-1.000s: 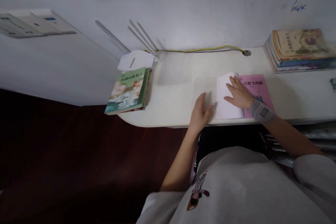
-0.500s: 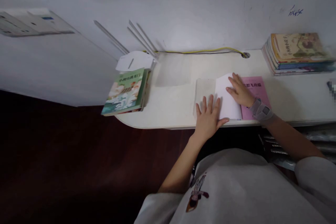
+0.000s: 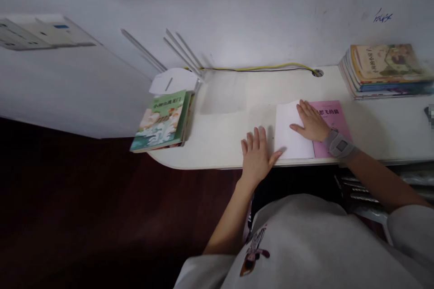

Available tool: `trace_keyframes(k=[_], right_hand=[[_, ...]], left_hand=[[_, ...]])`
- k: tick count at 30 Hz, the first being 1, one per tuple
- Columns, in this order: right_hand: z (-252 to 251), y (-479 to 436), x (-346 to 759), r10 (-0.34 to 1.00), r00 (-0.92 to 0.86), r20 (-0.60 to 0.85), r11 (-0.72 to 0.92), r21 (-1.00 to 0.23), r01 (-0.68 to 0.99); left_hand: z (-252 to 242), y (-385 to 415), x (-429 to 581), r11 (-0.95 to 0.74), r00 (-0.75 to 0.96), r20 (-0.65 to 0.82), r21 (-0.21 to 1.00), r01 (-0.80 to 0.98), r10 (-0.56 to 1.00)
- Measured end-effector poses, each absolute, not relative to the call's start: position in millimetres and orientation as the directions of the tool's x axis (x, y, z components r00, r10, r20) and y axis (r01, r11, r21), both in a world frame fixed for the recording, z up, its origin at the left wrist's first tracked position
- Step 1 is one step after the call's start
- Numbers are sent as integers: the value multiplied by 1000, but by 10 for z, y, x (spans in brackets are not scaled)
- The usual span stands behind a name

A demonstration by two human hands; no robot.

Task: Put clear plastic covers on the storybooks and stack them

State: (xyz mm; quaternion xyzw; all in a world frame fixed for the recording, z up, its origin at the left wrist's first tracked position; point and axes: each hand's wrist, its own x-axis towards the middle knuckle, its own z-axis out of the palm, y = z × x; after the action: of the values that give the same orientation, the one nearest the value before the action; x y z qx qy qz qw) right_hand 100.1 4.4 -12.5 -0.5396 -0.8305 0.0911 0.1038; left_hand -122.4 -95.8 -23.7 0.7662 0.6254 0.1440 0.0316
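Observation:
A book lies open near the desk's front edge, a blank white page on its left and a pink page with a printed title on its right. My right hand rests over the book's middle, fingers stretched out and spanning white and pink. Just left of the book is my left hand, open with fingers stretched on or just over the desk. Its thumb points at the lower left corner of the white page. A wide grey band with a dark square circles my right wrist.
On the white desk, a green picture book tops a small stack at the left end, against a white router with upright antennas. A taller book stack stands at back right. A yellow cable runs along the wall.
My left hand has moved left, off the page's edge. The greyish flap left of the white page no longer shows, and the page lies flatter. My right hand stays on the book.

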Motion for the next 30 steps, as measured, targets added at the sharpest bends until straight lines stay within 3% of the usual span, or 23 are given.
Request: trace_keyframes(k=[3,6,9,15,19,30], right_hand=[[-125,43,991,917,-390,79,397,-256,881],[-147,70,1002,919,-385,90,394,-295,871],[-185,111,1029,918,-379,115,395,-346,851],[-270,143,1090,877,-443,185,477,-430,767],[-300,133,1111,825,-515,230,561,-435,704],[-293,114,1115,808,-556,195,587,-357,727]], left_hand=[[-169,-1031,-995,-386,346,243,140,912,906],[-143,-1070,-742,-635,595,297,52,771,747],[-143,-1025,-615,-731,691,350,-23,682,633],[-106,-922,-723,-763,732,415,-124,634,541],[-167,-974,-758,-749,715,431,-123,651,550],[-341,-1113,-615,-695,649,401,-40,718,647]])
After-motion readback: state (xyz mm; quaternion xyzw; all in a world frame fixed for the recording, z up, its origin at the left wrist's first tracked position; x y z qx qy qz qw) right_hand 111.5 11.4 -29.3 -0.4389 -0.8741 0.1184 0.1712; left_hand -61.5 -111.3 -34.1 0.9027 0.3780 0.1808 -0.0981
